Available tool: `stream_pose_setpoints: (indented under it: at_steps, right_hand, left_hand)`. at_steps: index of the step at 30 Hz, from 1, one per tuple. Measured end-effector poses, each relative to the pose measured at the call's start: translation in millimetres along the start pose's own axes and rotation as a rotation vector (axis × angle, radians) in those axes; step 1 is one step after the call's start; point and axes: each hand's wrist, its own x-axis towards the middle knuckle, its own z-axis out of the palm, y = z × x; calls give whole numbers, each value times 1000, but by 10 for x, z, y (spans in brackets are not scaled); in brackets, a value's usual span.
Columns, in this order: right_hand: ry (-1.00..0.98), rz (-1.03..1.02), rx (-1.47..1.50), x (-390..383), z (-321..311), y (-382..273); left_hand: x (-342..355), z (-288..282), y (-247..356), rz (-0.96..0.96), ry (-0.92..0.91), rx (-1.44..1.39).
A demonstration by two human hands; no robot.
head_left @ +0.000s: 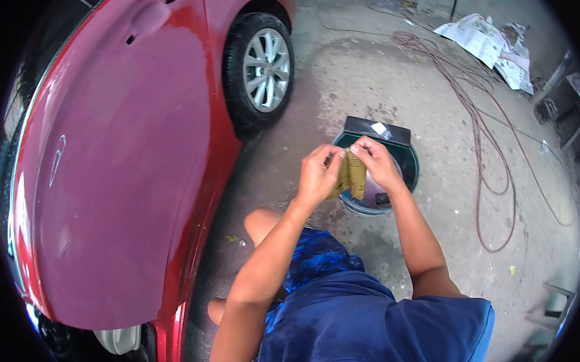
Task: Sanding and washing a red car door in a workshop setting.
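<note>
Sandpaper sheet (356, 177) above bucket (415, 169), just right of frame centre.
Left hand (322, 172) and right hand (375, 162) pinch its top edge; concrete floor (439, 218) opens rightward to hose (476, 117); car door (121, 175) bounds left.

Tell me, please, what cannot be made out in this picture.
All in the head view:
Far rim of the bucket: covered by the black slab.
Part of the bucket's inside: hidden behind the right hand and the brown sheet.
Dark thing in the bucket: too small to identify.
Full length of the car: cut off by the top edge.
</note>
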Motion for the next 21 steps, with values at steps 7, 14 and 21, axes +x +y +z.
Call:
stream_pose_setpoints:
  at_steps: [7,14,21]
  right_hand:
    - [483,68,-125,-80,-276,307]
    - [818,60,-437,-397,-639,609]
    - [164,7,-464,-512,-54,626]
  left_hand:
    - [-47,79,-175,-142,259,-207]
    - [42,-465,-542,-236,492,-456]
    - [-159,-66,-788,-454,662,-813]
